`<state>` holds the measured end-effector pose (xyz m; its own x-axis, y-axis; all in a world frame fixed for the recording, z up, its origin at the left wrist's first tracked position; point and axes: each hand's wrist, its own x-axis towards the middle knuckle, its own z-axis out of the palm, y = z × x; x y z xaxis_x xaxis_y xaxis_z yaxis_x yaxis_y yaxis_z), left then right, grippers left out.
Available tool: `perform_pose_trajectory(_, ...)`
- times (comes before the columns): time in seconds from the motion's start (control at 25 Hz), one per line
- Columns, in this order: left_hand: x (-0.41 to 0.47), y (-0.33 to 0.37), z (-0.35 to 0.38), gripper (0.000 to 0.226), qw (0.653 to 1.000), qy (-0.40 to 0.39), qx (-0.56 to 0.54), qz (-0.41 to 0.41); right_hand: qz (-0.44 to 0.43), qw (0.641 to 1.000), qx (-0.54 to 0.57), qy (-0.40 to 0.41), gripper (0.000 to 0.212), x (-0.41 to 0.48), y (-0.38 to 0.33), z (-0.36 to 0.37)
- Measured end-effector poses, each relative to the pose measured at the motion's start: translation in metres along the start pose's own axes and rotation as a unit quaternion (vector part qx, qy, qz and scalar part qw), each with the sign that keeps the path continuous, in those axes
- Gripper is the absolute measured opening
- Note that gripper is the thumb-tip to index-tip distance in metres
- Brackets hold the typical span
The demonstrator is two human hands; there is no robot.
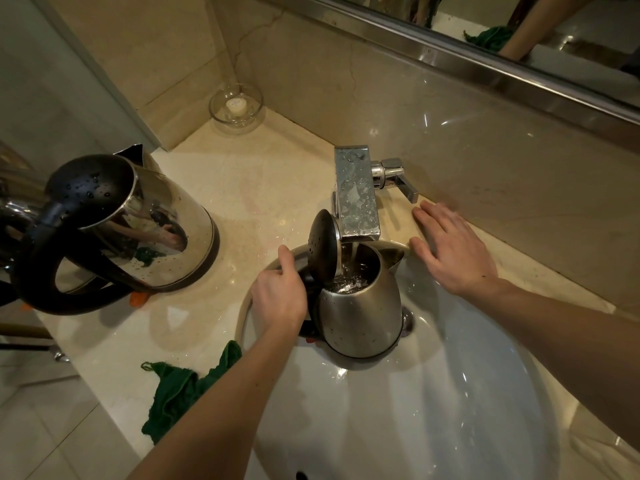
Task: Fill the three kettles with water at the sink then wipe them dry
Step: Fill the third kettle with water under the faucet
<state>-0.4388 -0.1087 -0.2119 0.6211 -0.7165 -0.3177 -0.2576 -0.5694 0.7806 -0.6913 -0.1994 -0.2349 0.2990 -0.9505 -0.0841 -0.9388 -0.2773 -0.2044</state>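
A brushed steel kettle (360, 313) with its black lid (323, 247) flipped up hangs over the white sink (433, 410). Water runs from the square chrome tap (356, 195) into its mouth. My left hand (280, 296) grips the kettle's black handle. My right hand (453, 247) lies flat and open on the counter, just below the tap's lever (398, 178). A second, shiny kettle (138, 223) with a closed black lid stands on the counter at the left. Part of another shiny kettle (10, 209) shows at the far left edge.
A green cloth (176, 389) lies crumpled at the counter's front edge, left of the sink. A glass bowl (237, 107) sits in the back corner. A mirror (519, 26) runs along the wall behind the tap. Water drops dot the counter (249, 188).
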Motion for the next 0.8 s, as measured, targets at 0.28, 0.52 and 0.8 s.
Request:
perform_pose_trajectory(0.28,0.0007,-0.0007,0.0003,0.06,1.0,-0.002,0.0,0.006,0.002,1.0,-0.005,-0.001,0.073,0.0002,0.0004,0.0003)
perform_pose_trajectory(0.52,-0.001,0.0011,-0.0006,0.058,1.0,-0.001,0.001,0.013,0.0,1.0,-0.006,0.001,0.071,-0.0008,-0.0009,0.0)
perform_pose_trajectory(0.8,0.0002,-0.0006,0.0009,0.059,1.0,0.003,0.001,0.01,-0.001,1.0,-0.009,0.004,0.07,-0.0003,-0.0001,-0.0002)
